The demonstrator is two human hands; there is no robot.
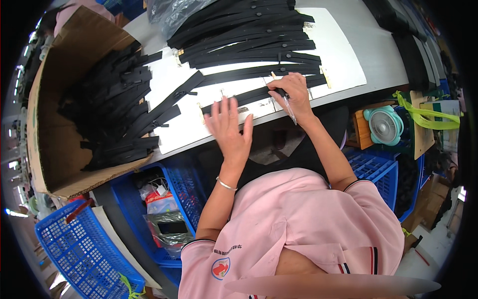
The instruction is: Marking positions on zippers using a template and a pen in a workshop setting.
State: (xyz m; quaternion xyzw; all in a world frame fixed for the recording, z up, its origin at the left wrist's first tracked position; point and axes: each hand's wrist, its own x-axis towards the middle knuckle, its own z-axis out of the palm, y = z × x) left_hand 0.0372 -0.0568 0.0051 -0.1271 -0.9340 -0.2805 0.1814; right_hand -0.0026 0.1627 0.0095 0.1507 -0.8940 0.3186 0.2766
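My left hand (pixel 230 130) is open, fingers stretched out over the near edge of a white board (pixel 343 60), by the left part of a black zipper strip (pixel 251 96). In my right hand (pixel 297 94) a slim clear pen (pixel 289 108) is gripped, one end toward the strip and the other toward my body. That strip lies flat across the board, partly under my right fingers. Just beyond it runs another black zipper (pixel 244 75), its left part slanting toward me. Farther back lies a stack of black zippers (pixel 249 35), several with small round pieces on them.
A cardboard box (pixel 42 124) full of black zippers (pixel 114 99) stands at the left. Crumpled clear plastic (pixel 172 17) lies at the back. Below the table edge are blue baskets (pixel 84 249), one holding a dark phone (pixel 172 227). A teal fan (pixel 384 125) stands at the right.
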